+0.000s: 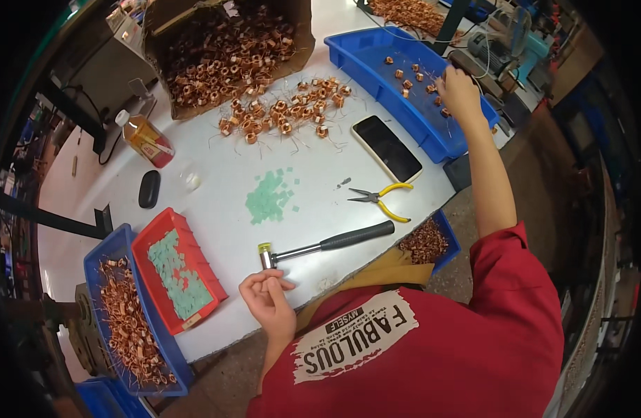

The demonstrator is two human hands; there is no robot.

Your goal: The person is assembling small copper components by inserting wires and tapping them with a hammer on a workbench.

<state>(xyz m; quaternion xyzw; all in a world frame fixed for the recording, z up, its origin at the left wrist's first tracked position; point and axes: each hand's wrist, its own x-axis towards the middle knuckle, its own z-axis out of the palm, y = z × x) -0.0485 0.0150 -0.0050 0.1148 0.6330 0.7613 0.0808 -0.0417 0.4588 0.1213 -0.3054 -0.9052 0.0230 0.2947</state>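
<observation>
Over the long blue tray at the far right, my right hand reaches down with bent, closed fingers. Small copper wire coils lie scattered in that tray, one right beside the fingertips. Whether the fingers grip a coil is hidden. My left hand rests at the near table edge, fingers curled and thumb against them; anything inside is too small to make out. Just beyond it lies a hammer with a black grip and a yellow-tipped head. Thin green square pieces form a loose pile mid-table.
A cardboard box of coils spills onto the white table. Pliers and a phone lie at right. On the left are a bottle, a black case, a red tray of green pieces and a blue bin of coils.
</observation>
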